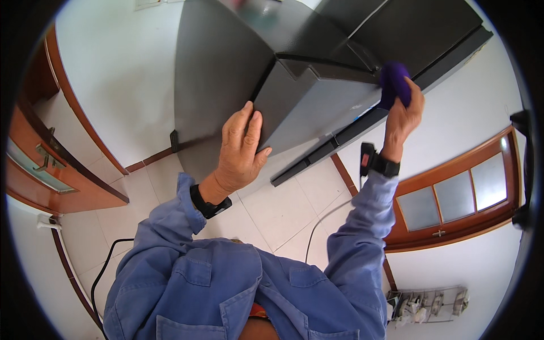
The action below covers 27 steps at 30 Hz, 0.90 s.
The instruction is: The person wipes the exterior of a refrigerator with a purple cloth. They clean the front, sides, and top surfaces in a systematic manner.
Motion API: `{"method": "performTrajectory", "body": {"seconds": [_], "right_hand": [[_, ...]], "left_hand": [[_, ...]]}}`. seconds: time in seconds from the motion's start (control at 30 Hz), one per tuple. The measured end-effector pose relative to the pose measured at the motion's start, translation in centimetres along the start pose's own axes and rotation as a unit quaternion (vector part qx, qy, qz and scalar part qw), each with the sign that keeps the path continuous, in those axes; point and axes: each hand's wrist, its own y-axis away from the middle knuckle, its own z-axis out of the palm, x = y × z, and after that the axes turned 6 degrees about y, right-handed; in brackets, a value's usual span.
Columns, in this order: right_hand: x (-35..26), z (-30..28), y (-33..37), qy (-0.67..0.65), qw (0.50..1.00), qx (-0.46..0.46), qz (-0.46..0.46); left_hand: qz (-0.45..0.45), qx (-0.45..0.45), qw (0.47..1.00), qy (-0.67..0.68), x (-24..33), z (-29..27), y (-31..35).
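dark grey refrigerator [226, 73] stands against a white wall, its side panel and front door edge filling the upper middle of the head view. left hand [241, 150] lies flat and open, fingers spread, palm pressed on the fridge at the lower corner where side panel meets door. right hand [403, 110] is raised higher and well apart from the left, fingers clamped on a purple cloth [394, 82] held against the front face of the door near its right edge. both wrists carry black bands over blue sleeves. below, white floor tiles [283, 209] with a thin cable running across them. wooden doors with frosted panes at left and right; a small wire rack [428, 306] sits by the wall at lower right.
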Motion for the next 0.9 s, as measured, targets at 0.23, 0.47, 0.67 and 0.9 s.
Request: {"method": "performTrajectory", "body": {"seconds": [0.23,0.47,0.67,0.9], "right_hand": [[-11.9,-1.0,4.6,-0.071,0.976,-0.079,-0.189],[-16.3,-0.4,10.5,-0.063,0.947,0.070,-0.306],[-13.7,4.6,27.4,-0.164,0.965,-0.059,-0.196],[-9.4,2.8,43.7,-0.183,0.945,-0.268,0.049]], "left_hand": [[0.010,0.022,1.000,0.018,-0.2,0.1,0.1],[-0.001,0.012,0.994,0.109,-0.9,-2.2,-0.1],[-0.038,0.032,0.987,0.151,-1.3,-4.2,0.7],[-0.070,-0.030,0.991,0.114,-1.8,-3.4,2.8]]}}
